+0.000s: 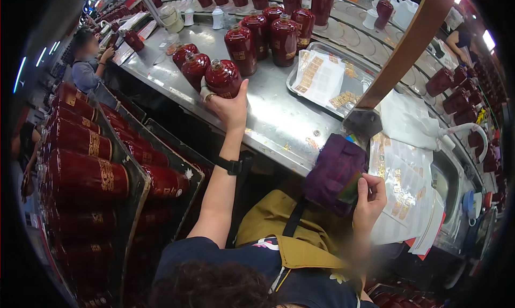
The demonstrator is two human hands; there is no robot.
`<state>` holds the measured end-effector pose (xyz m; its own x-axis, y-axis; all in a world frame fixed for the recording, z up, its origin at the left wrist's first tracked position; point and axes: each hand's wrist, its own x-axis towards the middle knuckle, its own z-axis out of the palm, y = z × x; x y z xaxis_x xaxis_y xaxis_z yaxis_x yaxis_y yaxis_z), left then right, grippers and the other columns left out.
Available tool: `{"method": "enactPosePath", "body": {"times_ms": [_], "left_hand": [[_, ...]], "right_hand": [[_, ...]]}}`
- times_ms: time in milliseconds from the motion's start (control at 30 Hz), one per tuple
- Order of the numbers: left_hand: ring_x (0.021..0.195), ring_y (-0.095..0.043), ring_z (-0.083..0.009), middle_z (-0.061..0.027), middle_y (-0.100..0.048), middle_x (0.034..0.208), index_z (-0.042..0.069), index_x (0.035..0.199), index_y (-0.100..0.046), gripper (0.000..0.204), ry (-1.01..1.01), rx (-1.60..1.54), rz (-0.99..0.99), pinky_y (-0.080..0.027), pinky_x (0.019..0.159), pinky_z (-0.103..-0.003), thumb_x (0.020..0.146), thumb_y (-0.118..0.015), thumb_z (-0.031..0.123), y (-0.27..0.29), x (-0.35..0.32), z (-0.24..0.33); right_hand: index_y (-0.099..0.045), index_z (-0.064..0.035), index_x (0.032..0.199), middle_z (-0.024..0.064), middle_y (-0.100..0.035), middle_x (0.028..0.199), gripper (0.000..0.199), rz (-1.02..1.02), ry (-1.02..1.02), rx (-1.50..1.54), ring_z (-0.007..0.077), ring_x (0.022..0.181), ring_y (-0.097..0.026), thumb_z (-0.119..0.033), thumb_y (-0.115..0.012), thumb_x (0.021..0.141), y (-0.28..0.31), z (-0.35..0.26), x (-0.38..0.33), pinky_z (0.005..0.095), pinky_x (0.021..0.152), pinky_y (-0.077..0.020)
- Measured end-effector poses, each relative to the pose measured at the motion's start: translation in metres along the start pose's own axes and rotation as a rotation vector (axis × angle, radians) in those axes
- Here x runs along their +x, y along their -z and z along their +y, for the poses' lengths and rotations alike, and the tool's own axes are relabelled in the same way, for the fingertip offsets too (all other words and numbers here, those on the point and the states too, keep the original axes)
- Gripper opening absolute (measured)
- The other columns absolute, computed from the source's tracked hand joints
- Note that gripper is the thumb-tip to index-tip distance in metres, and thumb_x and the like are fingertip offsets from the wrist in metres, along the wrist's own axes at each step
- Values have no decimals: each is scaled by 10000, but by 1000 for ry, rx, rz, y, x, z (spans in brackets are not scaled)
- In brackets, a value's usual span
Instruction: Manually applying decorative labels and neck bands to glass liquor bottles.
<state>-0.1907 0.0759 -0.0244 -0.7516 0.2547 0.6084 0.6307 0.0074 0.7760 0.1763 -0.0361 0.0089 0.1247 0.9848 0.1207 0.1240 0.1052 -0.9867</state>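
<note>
My left hand (229,105) is wrapped round the lower part of a glossy dark red bottle (223,74), which stands or tilts at the near edge of the metal table. Two more red bottles (195,66) touch or nearly touch it on the left. Over at the right, my right hand (370,198) pinches a thin, dark greenish flat piece (351,188) between thumb and fingers. Just behind that piece lies a folded purple cloth (333,166), hanging over the table edge. What the flat piece is made of cannot be told.
A metal tray (294,83) holds sheets of gold stickers, and more sticker sheets (399,187) lie at the right. A brown post (407,50) rises between them. Several red bottles (240,48) stand farther back. Racks of bottles (88,179) crowd the left, where another person (86,66) works.
</note>
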Motion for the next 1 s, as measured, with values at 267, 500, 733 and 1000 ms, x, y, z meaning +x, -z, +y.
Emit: {"method": "enactPosePath", "body": {"times_ms": [267,500,733,1000], "left_hand": [[1426,-311,-438,-296,-305,1536,-83,1532,-293,1046,-476,-67,-101,-264,1176,-553,749,-903,247,-57,0,53],[1332,-472,-485,-397,-443,1420,-177,1396,-340,1084,73,284,105,-374,1132,-523,652,-940,336,-141,55,16],[980,-700,-443,-274,-703,1071,-114,1070,-605,808,233,167,63,-549,883,-493,580,-975,412,-128,42,14],[988,-704,-256,-132,-727,1084,-59,1148,-662,616,-25,-506,-44,-538,908,-390,708,-954,256,-56,-49,114]], "right_hand": [[-635,14,1035,-7,-564,958,54,23,-37,27,65,871,-530,-26,-645,1000,3,3,8,224,782,-440],[-632,15,1028,-2,-582,949,51,67,-36,-2,63,852,-541,-18,-650,993,17,9,11,219,775,-447],[-654,24,1071,-6,-588,945,83,94,-105,5,65,869,-534,-16,-623,1005,27,5,13,221,782,-431],[-650,-10,1066,14,-569,971,92,-104,-47,36,104,845,-504,-57,-606,1000,17,-12,13,233,759,-394]]}}
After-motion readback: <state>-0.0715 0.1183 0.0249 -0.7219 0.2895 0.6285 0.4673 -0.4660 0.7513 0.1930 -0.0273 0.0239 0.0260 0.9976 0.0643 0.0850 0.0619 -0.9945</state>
